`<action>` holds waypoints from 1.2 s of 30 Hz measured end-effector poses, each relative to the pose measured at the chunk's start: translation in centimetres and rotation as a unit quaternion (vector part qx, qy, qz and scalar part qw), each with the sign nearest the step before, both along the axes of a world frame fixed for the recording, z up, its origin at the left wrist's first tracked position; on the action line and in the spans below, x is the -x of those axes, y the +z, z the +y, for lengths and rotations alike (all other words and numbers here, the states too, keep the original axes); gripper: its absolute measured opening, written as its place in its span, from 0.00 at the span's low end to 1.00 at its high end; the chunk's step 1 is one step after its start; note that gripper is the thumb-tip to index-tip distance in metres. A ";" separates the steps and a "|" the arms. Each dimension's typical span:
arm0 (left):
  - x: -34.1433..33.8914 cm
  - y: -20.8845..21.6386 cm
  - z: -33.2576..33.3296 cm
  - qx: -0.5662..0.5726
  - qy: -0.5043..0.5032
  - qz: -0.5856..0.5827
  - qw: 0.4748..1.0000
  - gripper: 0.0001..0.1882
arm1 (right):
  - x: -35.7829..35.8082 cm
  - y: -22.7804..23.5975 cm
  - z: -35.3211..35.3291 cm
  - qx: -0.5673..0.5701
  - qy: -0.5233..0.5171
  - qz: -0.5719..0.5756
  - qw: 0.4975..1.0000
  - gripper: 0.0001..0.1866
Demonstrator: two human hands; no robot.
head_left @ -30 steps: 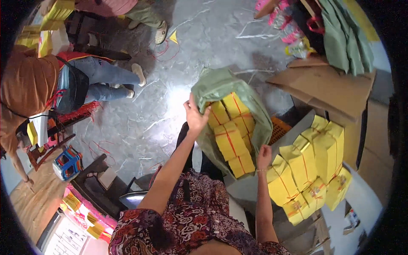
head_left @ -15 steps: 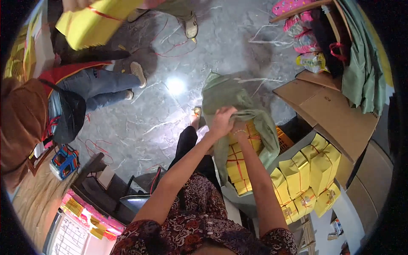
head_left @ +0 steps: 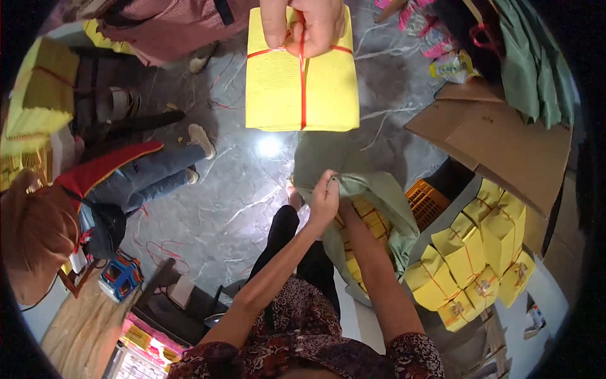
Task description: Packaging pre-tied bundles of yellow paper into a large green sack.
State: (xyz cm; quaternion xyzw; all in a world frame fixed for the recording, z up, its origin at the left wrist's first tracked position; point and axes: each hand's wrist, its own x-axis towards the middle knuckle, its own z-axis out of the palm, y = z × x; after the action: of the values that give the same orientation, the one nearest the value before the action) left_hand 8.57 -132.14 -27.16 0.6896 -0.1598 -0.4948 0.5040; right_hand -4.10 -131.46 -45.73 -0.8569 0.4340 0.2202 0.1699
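Since the earlier frame, the yellow bundle held overhead by another person's hand has shifted from upper left to directly above the green bag, and both of the wearer's hands have closed in on the bag mouth.

Nearest, the left hand grips the bag's upper rim, fingers curled tight on the cloth. The right hand is hidden behind the left hand and the folded rim; its fingers cannot be told. The bag stands between the wearer's knees and holds yellow packs tied with red string, visible below the rim.

Right of the bag, an orange crate touches its side. Beyond that, a stack of yellow packs sits close, leaving little room on that edge. A cardboard box stands above the stack.

Left of the bag, grey marble floor lies open, with loose red strings scattered on it. Farther left, a seated person bounds that space.
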 end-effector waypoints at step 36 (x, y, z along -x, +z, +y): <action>-0.7 -0.6 -5.3 0.041 -0.142 0.039 0.988 0.12 | 9.4 10.1 1.6 -0.147 -0.231 -0.213 0.938 0.19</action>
State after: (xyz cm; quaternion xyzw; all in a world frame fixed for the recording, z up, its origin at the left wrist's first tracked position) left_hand 9.29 -137.45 -27.76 0.6191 -0.2563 -0.5811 0.4620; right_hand -13.52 -129.90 -35.65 -0.7255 0.5364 0.0480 0.4285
